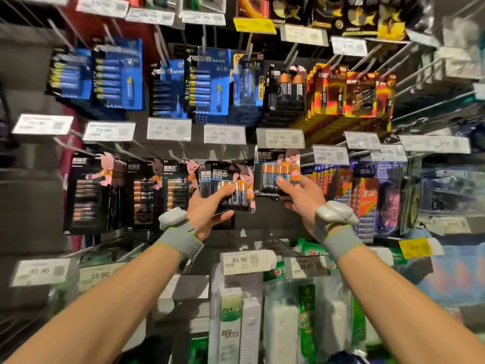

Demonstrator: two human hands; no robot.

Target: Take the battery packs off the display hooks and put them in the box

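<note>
Head view. We see the left hand [210,210] curled around a small stack of black battery packs [228,185], with the thumb lying across the front. Just beside it, the right hand [301,197] grips a single battery pack [275,169] by its lower edge, directly below a price tag [280,138]. We cannot tell whether this pack hangs from the display. Each wrist carries a grey band [181,240] with a white device [172,218]. More hanging packs [99,195] fill the rack to the left.
</note>
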